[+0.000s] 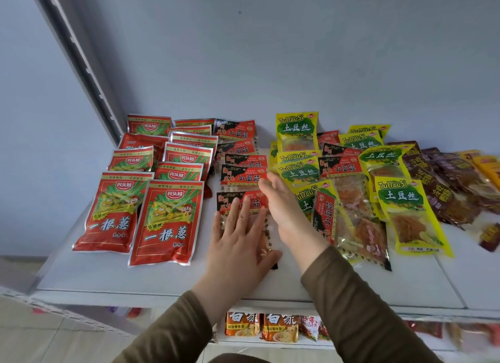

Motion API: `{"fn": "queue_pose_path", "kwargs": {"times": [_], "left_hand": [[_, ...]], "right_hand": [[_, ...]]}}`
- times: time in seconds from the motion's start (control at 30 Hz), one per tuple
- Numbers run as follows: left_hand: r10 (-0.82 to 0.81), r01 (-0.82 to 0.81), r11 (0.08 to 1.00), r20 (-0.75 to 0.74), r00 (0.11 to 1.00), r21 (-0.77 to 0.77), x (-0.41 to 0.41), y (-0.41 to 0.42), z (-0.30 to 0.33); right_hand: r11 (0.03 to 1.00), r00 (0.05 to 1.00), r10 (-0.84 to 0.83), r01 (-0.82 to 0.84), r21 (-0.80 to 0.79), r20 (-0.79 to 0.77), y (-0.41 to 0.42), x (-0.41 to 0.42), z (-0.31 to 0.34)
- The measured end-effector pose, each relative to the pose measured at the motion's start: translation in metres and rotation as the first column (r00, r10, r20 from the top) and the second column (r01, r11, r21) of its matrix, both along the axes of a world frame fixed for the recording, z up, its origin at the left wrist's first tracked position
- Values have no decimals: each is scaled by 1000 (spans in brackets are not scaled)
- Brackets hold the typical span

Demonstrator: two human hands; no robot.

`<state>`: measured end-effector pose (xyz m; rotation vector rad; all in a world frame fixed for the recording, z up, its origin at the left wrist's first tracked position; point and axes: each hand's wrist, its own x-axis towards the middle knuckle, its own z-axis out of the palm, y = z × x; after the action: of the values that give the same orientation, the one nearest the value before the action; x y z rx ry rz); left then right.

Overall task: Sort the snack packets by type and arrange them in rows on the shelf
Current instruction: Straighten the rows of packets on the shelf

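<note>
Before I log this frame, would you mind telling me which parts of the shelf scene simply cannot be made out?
- Head view: front black-and-red packet is mostly hidden under the left hand.
- Right hand is motion-blurred; whether it holds anything is unclear.
- Dark brown packets at the right are blurred and their print is unreadable.
- Lower-shelf packets are cut off by the shelf edge and sleeves.

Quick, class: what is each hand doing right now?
Left hand: open, flat on the front black-and-red packet.
Right hand: open, holding nothing, raised above the shelf.
</note>
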<state>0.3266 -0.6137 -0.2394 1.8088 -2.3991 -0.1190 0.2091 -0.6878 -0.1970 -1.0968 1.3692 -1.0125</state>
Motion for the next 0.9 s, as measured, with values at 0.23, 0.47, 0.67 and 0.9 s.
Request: {"fn": "queue_pose_path", "kwargs": {"times": [0.23, 0.47, 0.67, 0.9], "left_hand": [[-15, 12, 999, 82, 997, 36, 26, -2, -4], [-75, 75, 997, 19, 997, -2, 37, -1, 1], [-31, 30, 999, 35, 999, 19, 31, 7, -5], [-57, 55, 998, 41, 998, 41, 37, 1, -7]], "right_hand": [[998, 992, 36, -41, 42, 119, 9, 12, -8], [1000, 992, -25, 25, 2, 120, 7, 10, -14], [996, 993, -86, 88, -20, 86, -11, 23, -12], [997, 996, -67, 68, -22, 60, -42, 30, 0]]}}
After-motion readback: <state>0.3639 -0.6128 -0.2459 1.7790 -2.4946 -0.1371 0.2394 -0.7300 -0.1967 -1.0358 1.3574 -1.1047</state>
